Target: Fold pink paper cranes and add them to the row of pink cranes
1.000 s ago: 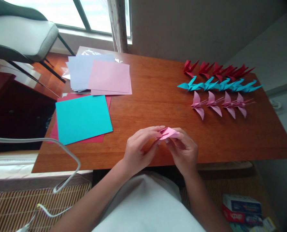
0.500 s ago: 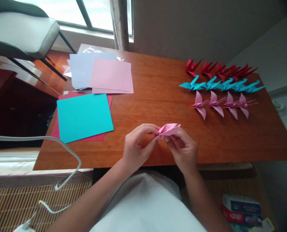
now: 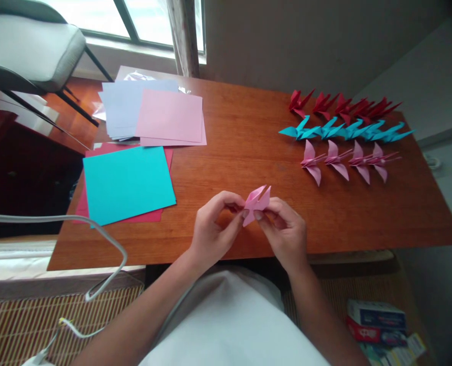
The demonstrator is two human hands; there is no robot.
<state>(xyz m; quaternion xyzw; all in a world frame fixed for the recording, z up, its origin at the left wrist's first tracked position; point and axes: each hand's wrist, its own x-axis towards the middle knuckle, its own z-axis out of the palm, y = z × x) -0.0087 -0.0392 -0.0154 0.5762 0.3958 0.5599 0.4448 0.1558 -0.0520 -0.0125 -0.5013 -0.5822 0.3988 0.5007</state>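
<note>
Above the table's near edge, a pink origami crane [image 3: 257,201], partly folded, is pinched between my two hands. My left hand [image 3: 216,221] grips its left side between thumb and fingers. At its right side, my right hand [image 3: 285,226] holds it with the thumb on the near face. Two points of the paper stick up and away from me. To the right lie finished cranes in rows: pink cranes [image 3: 336,161] nearest, blue cranes [image 3: 328,129] behind them, and red cranes [image 3: 325,105] farthest.
Pink sheets [image 3: 170,116] overlap pale lilac sheets [image 3: 121,109] at the back left of the wooden table [image 3: 245,137]. A turquoise sheet [image 3: 129,183] lies over red sheets [image 3: 82,208]. A white bent tube [image 3: 111,241] crosses the left front corner. A chair [image 3: 31,51] stands beyond.
The pink paper has been turned in my hands, so its points now face away and its flat side shows. Both hands still pinch it. The view has shifted slightly.
</note>
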